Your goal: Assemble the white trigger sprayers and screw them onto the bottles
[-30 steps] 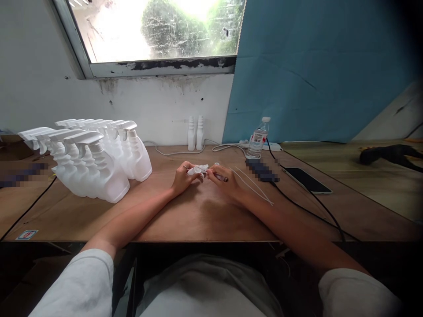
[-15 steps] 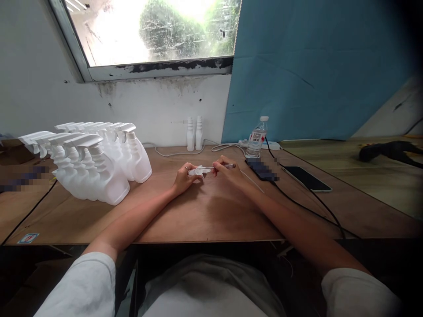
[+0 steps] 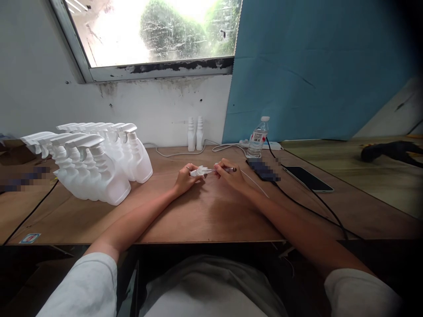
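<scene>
My left hand (image 3: 184,180) is closed around a small white plastic piece (image 3: 198,171), which looks like a trigger sprayer head; fingers hide part of it. A ring shows on one finger. Close by on the right, my right hand (image 3: 229,175) pinches a slim pen-like tool (image 3: 230,169) with a dark rear end. Its thin tip points left and meets the white piece; whether it goes inside I cannot tell. Both hands are just above the wooden table (image 3: 185,220). Farther left, white spray bottles (image 3: 114,176) with trigger heads stand packed in two rows.
Two small white bottles (image 3: 199,134) stand against the wall. At the right are a clear water bottle (image 3: 257,140), a dark phone-like object (image 3: 262,169) and a phone (image 3: 309,178). Black cables (image 3: 307,209) run to the front edge. A white cable (image 3: 172,155) lies along the back.
My right hand and the tool have shifted slightly right, so more of the thin tip shows between the hands. The white piece has tilted a little in my left hand.
</scene>
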Tool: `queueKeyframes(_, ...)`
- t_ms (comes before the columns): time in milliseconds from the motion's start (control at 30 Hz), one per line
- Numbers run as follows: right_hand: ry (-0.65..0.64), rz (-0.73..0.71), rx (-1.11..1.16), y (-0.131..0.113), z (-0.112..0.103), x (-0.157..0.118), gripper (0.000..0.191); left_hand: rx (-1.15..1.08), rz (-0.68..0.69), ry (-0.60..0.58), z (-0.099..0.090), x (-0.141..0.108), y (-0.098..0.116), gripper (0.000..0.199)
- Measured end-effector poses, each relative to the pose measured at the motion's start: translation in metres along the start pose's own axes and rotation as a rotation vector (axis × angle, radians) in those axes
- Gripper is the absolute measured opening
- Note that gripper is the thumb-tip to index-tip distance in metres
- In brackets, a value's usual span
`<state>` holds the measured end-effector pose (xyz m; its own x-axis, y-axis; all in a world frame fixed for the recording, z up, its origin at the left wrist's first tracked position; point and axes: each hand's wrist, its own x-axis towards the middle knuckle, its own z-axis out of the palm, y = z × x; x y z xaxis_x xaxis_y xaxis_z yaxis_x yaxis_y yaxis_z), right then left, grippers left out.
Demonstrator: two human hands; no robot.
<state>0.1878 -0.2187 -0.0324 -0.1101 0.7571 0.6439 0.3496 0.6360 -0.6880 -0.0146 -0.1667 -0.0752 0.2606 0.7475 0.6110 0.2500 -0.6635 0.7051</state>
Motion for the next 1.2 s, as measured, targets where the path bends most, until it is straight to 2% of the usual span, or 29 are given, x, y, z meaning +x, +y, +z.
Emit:
queueKeyframes(200,0.020,-0.095,-0.153,-0.004,0.006,-0.005,0.042,0.049,0.017,0.000,0.001,-0.003,0.008,0.027)
queueKeyframes(367,-0.058,-0.115,-0.120,-0.011,0.012,-0.007,0.042,0.076,0.072,-0.010,-0.001,-0.006,0.013,0.024)
queueKeyframes(533,0.015,0.002,0.024,-0.001,0.011,-0.003,0.039,0.063,0.096,0.006,-0.006,-0.006,0.010,0.024)
queueKeyframes(667,0.046,0.103,0.185,0.008,0.008,0.000,0.038,0.015,0.058,0.003,-0.005,-0.005,0.006,0.026)
queueKeyframes(1000,0.031,0.309,0.498,0.007,0.004,0.005,0.037,-0.036,0.011,-0.049,-0.003,-0.004,0.011,0.028)
queueKeyframes(1200,0.108,0.407,0.640,0.011,0.005,0.006,0.036,-0.107,-0.036,-0.092,0.003,-0.001,0.002,0.033)
